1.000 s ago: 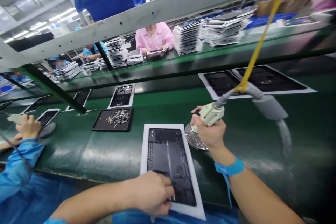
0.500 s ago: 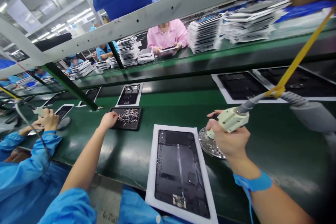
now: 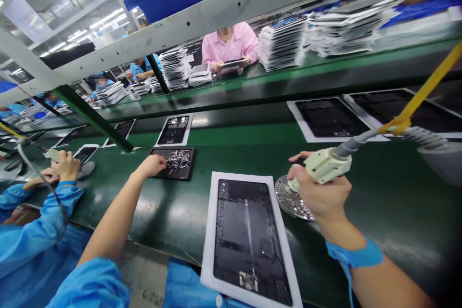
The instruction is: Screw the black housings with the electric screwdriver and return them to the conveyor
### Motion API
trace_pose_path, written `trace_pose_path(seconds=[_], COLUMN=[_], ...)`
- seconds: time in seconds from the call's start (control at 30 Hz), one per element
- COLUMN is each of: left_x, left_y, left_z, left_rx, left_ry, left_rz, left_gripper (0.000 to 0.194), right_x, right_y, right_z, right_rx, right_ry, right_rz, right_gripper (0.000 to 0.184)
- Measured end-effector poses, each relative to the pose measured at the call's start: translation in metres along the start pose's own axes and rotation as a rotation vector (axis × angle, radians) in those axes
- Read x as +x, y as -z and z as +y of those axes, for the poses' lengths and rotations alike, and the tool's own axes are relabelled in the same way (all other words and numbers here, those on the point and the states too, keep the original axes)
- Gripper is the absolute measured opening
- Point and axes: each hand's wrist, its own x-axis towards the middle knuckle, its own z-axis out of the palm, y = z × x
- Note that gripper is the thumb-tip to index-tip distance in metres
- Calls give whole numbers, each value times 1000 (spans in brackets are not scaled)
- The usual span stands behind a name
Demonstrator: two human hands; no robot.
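My left hand [image 3: 153,165] reaches far out to a black tray [image 3: 173,172] holding several small metal parts [image 3: 177,159]; its fingers are pinched together at the tray's left edge, and what they hold is too small to make out. My right hand [image 3: 319,193] is closed round a cream electric screwdriver [image 3: 323,166] with a grey cable, held over a round perforated metal dish [image 3: 291,199]. Between my arms a black tablet back panel [image 3: 249,238] lies on a white sheet on the green conveyor belt [image 3: 173,216].
More panels [image 3: 330,118] on white sheets lie further along the belt, one [image 3: 173,130] behind the tray. A yellow strap [image 3: 420,98] hangs the screwdriver cable. On my left a co-worker in blue [image 3: 54,187] works; people across the line sit among stacked panels [image 3: 283,43].
My left hand left the near end of the panel and stretched out to the parts tray, where it now rests at the edge. The right hand has kept hold of the screwdriver.
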Motion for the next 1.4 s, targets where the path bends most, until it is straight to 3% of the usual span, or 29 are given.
trace_pose_path(seconds=[0.13,0.4,0.57,0.83,1.0,1.17,1.4], left_x=[-7,-5,-11,-28,-40,-45,-45], left_y=[-5,-12,-9,9,6,0,-18], left_z=[6,19,12,-35,-43,-18,58], left_rx=[64,143,107,-495,-884,-1043,-1143], left_ry=[-70,-89,-85,22,42,-21,-154], left_rz=[-9,28,67,133,199,278,129], left_gripper=[20,17,28,25,44,58,56], right_x=[-1,-1,-1,0,0,0,0], right_y=[1,2,2,3,2,1,2], right_z=[2,5,6,6,4,4,10], right_rx=[-9,-16,-2,44,44,54,27], right_ry=[-22,13,-8,-34,-24,-48,-25], right_rz=[0,-14,-19,-39,-37,-26,-34], right_gripper=[21,16,18,22,21,24,23])
